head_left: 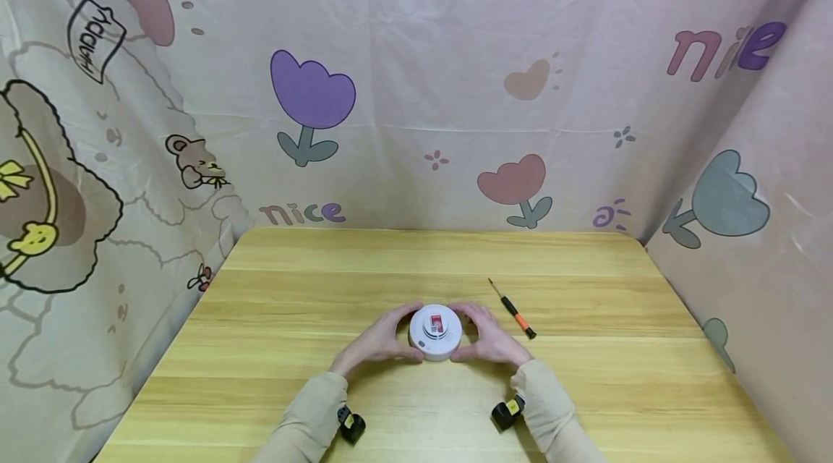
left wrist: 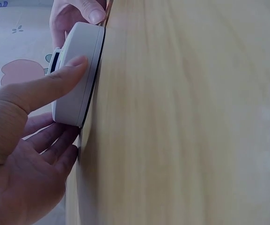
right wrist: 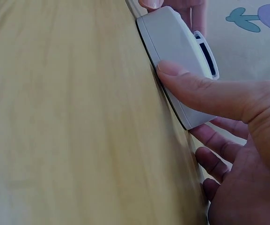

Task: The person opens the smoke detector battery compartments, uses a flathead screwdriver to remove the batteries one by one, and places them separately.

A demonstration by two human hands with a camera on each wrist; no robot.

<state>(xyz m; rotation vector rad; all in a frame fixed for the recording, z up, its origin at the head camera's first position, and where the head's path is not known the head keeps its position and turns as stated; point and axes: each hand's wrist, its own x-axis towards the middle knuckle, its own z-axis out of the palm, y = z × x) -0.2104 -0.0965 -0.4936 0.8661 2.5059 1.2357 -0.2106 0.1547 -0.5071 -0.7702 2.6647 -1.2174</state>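
Note:
A round white smoke detector (head_left: 421,349) with a red label on top sits on the wooden table, between both hands. My left hand (head_left: 382,337) grips its left side, thumb at the near edge and fingers curved round the far edge. From the right, my right hand (head_left: 489,337) holds it the same way. In the left wrist view, the left thumb (left wrist: 60,82) presses on the detector's white side wall (left wrist: 74,101). The right wrist view has the right thumb (right wrist: 191,86) against the same wall, with the underside down at the tabletop.
A small screwdriver (head_left: 512,309) with a black and orange handle lies right of the detector, its tip pointing away. The wooden table (head_left: 293,282) ends at a patterned cloth (head_left: 416,87) behind and at both sides. Black wrist cameras (head_left: 352,427) hang at both cuffs.

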